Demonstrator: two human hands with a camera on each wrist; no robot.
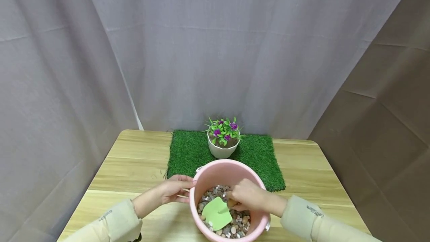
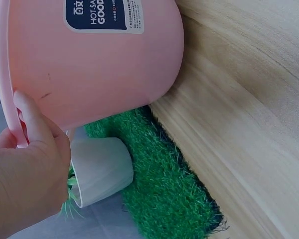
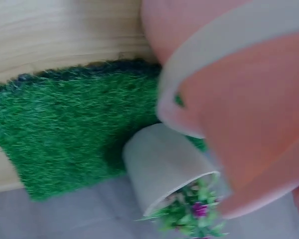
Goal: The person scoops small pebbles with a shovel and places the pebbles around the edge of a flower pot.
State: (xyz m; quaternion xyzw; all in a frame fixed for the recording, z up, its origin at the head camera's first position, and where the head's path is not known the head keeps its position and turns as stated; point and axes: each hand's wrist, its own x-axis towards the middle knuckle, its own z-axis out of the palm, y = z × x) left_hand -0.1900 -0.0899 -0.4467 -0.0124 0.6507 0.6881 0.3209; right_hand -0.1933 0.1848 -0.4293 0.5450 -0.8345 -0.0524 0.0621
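Observation:
A pink bucket (image 1: 220, 174) stands at the table's front, with mixed pebbles (image 1: 234, 230) in its bottom. At its left rim my left hand (image 1: 176, 189) holds on, the thumb outside the wall in the left wrist view and the other fingers partly hidden. Inside the bucket, my right hand (image 1: 246, 195) grips the handle of a small toy shovel, whose light green blade (image 1: 216, 216) lies over the pebbles. The handle is mostly covered by the fingers. The right wrist view is blurred and shows mainly the bucket's outside (image 3: 269, 99) and its pale carrying handle (image 3: 214, 47).
Behind the bucket, a white pot (image 1: 221, 150) with a purple-flowered plant (image 1: 223, 130) stands on a green artificial-grass mat (image 1: 188, 152). The mat lies on a wooden table (image 1: 134, 163). Grey curtains (image 1: 215, 55) hang beyond the back edge.

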